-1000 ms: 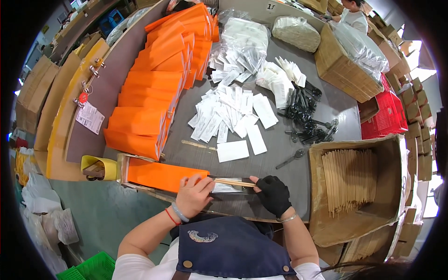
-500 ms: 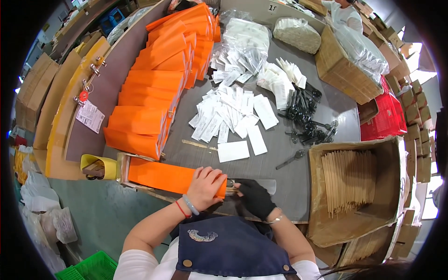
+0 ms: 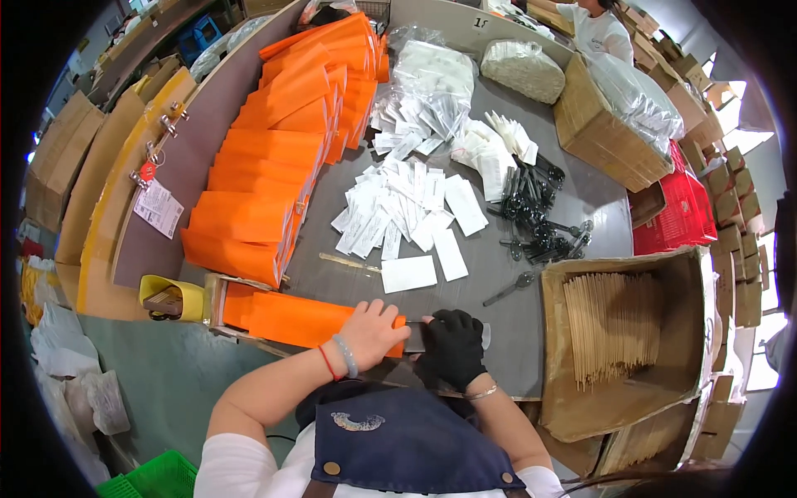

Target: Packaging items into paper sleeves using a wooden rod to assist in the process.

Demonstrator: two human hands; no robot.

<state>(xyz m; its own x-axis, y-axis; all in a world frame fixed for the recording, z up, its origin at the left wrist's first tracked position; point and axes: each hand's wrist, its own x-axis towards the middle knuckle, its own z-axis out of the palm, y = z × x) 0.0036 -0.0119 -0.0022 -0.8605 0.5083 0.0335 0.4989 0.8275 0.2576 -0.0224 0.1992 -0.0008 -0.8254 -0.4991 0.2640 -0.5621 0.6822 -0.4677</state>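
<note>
My left hand [image 3: 371,332] is closed over the right end of a long orange paper sleeve [image 3: 299,320], which lies along the table's near edge. Part of another orange sleeve [image 3: 237,304] shows under its left end. My right hand, in a black fingerless glove [image 3: 452,349], is curled close beside that right end. Between the hands sits a greyish flat piece [image 3: 415,335]; the glove mostly hides what the fingers grip. Beyond the hands lie small white paper packets [image 3: 400,207], and a single black spoon [image 3: 510,288] rests to the right.
Stacks of orange sleeves [image 3: 237,217] line the left partition. Black spoons [image 3: 531,203] are heaped at centre right. A cardboard box [image 3: 573,415] holds thin wooden sticks [image 3: 610,319]. A yellow holder [image 3: 193,299] hangs at the left edge. Another person [image 3: 602,33] stands at the far right.
The top orange sleeve has slid right along the edge, baring the one beneath at its left end. My right hand has turned and closed in nearer to my left hand.
</note>
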